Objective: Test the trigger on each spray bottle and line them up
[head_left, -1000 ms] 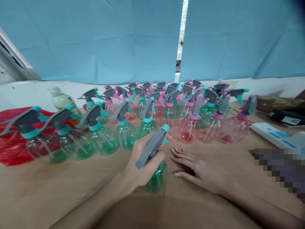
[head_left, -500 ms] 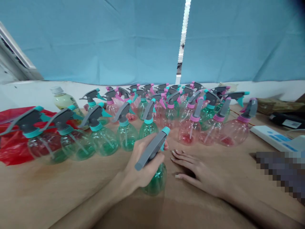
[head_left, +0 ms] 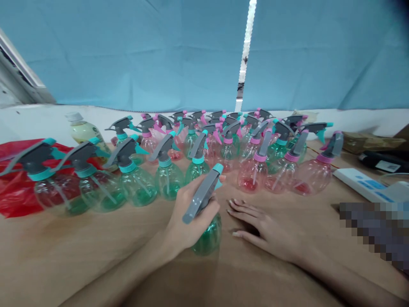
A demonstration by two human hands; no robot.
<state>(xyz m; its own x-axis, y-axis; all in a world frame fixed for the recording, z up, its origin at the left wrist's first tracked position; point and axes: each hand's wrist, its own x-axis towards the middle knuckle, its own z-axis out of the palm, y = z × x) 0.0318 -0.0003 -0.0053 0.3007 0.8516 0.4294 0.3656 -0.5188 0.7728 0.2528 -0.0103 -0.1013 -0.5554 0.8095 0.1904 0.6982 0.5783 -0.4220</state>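
My left hand is wrapped round the neck of a green spray bottle with a grey trigger head and teal nozzle. The bottle is at the middle front of the wooden table, its collar hidden by my fingers. My right hand lies on the tabletop to the right of that bottle, fingers stretched out and holding nothing. Just beyond my left hand, a row of green spray bottles with teal collars runs to the left. Pink spray bottles with pink collars stand beyond my right hand.
Behind the front rows, several more pink and green spray bottles stand close together. A red plastic bag and a capped drink bottle are at the left. A white power strip lies at the right, near a black item. A blue curtain hangs behind.
The view has shifted very slightly. My left hand keeps its grip on the green spray bottle, and my right hand stays flat on the table.
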